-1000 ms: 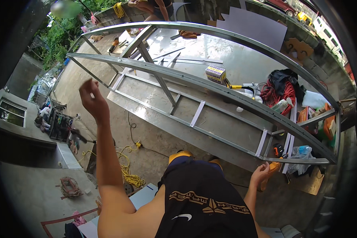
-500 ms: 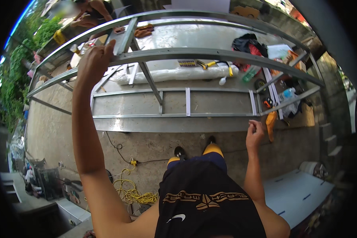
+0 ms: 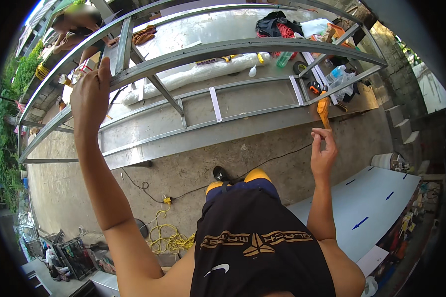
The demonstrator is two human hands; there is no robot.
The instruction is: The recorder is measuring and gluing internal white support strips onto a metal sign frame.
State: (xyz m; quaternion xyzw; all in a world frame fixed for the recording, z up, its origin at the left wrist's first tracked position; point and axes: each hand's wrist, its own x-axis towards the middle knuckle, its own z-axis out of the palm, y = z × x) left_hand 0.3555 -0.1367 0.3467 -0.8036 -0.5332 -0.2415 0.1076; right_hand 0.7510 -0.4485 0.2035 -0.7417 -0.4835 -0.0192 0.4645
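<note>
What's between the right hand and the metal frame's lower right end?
An orange tool, in the head view, lies between the right hand and the metal frame. Whether hand and tool touch is unclear.

I have one left hand (image 3: 90,101) and one right hand (image 3: 324,151), so that makes two. I see one big frame (image 3: 208,51), and I count two white strips (image 3: 215,104) across its low part. I count one other person (image 3: 91,25). I see one green bottle (image 3: 284,60), one bulb (image 3: 252,72), one brown cloth (image 3: 144,35), one yellow plug (image 3: 167,200), one heap of rope (image 3: 169,241) and one blue board (image 3: 369,200). I can see two of my knees (image 3: 257,174), but just one shoe (image 3: 220,173).
</note>
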